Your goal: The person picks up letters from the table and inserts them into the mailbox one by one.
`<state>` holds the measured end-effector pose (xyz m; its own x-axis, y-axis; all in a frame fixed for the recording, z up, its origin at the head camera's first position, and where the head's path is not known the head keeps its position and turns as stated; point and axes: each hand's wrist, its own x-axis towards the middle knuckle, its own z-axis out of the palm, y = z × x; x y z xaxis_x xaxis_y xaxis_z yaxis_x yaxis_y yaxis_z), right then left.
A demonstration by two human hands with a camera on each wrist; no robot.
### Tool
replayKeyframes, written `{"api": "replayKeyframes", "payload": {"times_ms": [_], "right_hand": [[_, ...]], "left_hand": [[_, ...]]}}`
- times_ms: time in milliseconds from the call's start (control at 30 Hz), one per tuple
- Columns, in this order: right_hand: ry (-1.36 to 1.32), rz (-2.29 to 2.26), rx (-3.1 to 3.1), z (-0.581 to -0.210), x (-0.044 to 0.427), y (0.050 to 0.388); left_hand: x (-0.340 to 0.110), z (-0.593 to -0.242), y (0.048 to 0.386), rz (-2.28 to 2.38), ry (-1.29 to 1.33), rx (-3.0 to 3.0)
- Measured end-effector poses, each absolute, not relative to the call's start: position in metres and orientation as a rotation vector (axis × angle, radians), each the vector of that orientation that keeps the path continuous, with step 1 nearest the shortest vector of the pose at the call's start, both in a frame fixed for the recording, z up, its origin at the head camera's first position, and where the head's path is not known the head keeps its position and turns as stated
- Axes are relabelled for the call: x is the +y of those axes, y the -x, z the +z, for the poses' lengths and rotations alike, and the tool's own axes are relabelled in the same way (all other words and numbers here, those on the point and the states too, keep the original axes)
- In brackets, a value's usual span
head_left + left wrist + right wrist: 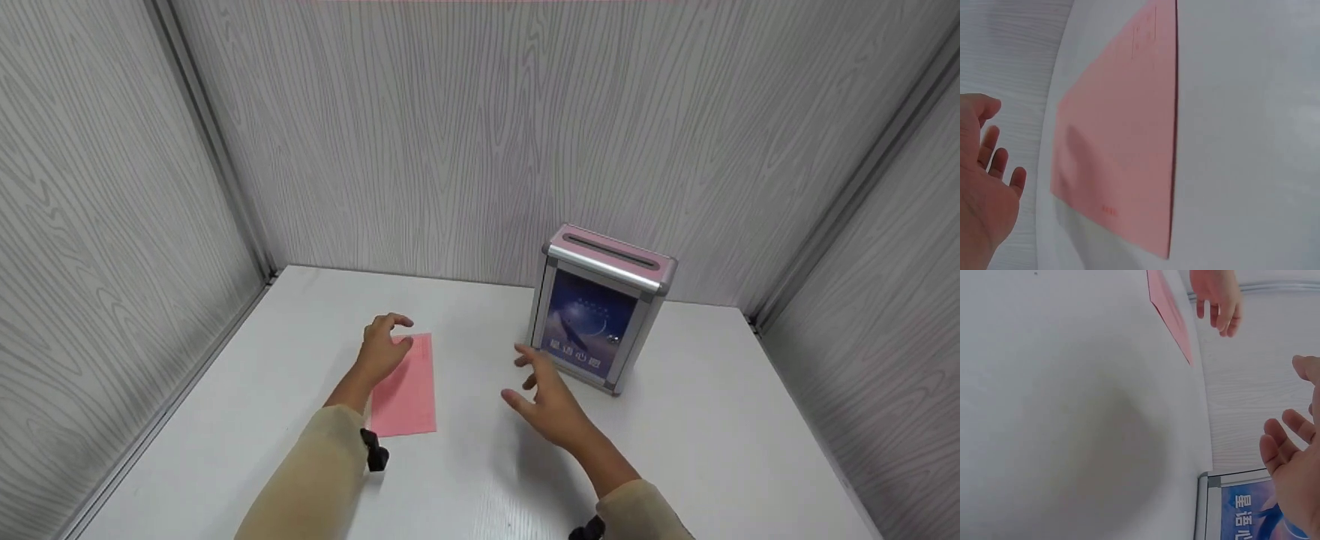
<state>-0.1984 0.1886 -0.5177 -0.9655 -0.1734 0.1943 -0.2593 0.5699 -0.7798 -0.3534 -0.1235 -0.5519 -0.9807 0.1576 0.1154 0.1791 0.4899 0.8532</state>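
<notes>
A pink envelope (pixel 409 397) lies flat on the white table, left of the middle; small red print shows on it in the left wrist view (pixel 1117 129). Over its upper left part hovers the left hand (pixel 381 351), fingers loosely bent, holding nothing. The right hand (pixel 553 405) is in the air in front of a box (pixel 589 322) with a silver frame, a pink slotted top and a blue picture front. Its fingers are spread and slightly bent around nothing. In the right wrist view the right hand (pixel 1297 455) appears beside the box's lower corner.
The white table (pixel 247 360) is enclosed by pale wood-grain panels at the back (pixel 420 135), left and right. The box stands upright near the back panel, right of the middle. Black devices are strapped at both wrists.
</notes>
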Motion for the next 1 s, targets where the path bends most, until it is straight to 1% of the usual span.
{"api": "replayKeyframes", "payload": {"times_ms": [167, 300, 433, 533, 700, 1000], "right_hand": [[-0.426, 1.505, -2.761, -0.537, 0.180, 0.195], [-0.458, 1.525, -2.830, -0.549, 0.172, 0.194], [-0.473, 1.503, -2.891, -0.556, 0.164, 0.192], [-0.515, 1.472, -2.917, -0.561, 0.159, 0.192], [-0.587, 1.413, -2.959, -0.567, 0.150, 0.194], [-0.614, 1.327, -2.997, -0.572, 0.136, 0.199]], "left_hand": [[-0.146, -0.561, 0.351, -1.464, 0.289, -2.827], [-0.162, -0.568, 0.347, -1.382, 0.301, -2.922], [-0.171, -0.572, 0.346, -1.402, 0.220, -2.989], [-0.174, -0.572, 0.349, -1.399, 0.172, -3.030], [-0.174, -0.568, 0.353, -1.320, 0.213, -3.119], [-0.169, -0.566, 0.352, -1.307, 0.221, -3.154]]}}
